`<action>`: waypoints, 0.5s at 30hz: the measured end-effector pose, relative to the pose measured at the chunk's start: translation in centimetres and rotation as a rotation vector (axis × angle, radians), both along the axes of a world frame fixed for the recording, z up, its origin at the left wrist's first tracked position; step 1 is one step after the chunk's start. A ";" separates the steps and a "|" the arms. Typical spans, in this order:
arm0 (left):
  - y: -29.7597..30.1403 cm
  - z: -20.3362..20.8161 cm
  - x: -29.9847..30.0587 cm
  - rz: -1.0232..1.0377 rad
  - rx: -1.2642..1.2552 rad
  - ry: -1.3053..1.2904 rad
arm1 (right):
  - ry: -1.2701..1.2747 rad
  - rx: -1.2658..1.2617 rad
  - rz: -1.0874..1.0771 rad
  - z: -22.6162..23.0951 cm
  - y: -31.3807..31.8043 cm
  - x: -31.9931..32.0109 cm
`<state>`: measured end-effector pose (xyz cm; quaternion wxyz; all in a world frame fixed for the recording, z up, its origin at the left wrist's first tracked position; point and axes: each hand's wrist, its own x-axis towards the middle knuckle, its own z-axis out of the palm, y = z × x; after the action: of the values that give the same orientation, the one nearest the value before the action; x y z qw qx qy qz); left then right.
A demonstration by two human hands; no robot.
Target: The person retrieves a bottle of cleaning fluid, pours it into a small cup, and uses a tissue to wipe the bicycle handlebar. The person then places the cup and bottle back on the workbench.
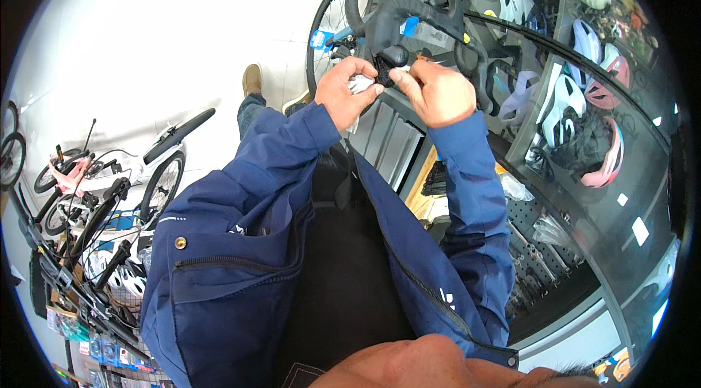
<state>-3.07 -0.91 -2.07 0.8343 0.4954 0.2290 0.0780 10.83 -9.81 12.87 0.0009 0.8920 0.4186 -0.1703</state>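
Observation:
Both hands are raised ahead of me at the handlebar end of a road bike. My left hand is closed, its thumb and index finger pinching a small black textured piece. Something white and crumpled shows under those fingers; its kind is unclear. My right hand is closed too, its thumb tip against the other side of the black piece, the remaining fingers curled. Just beyond sits a rounded black part, close to the black drop handlebar. Whether the black piece is attached to it cannot be made out.
The bike's front wheel stands ahead on the pale floor. To the right is a glass display case with several helmets. Tools hang below it. Several bicycles and boxed goods crowd the left.

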 end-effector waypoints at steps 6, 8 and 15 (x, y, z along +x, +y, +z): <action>-0.1 0.1 0.0 -0.010 0.045 0.002 | -0.063 -0.159 0.006 0.1 0.4 0.0; 0.0 0.1 -0.1 -0.009 0.070 -0.010 | -0.016 -0.024 0.024 0.2 0.2 0.1; 0.0 0.0 -0.1 -0.016 0.072 -0.011 | -0.092 -0.094 0.042 -1.4 -0.1 0.0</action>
<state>-3.13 -0.87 -2.04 0.8177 0.5266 0.2177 0.0822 10.81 -9.95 11.52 0.0657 0.8889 0.4283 -0.1487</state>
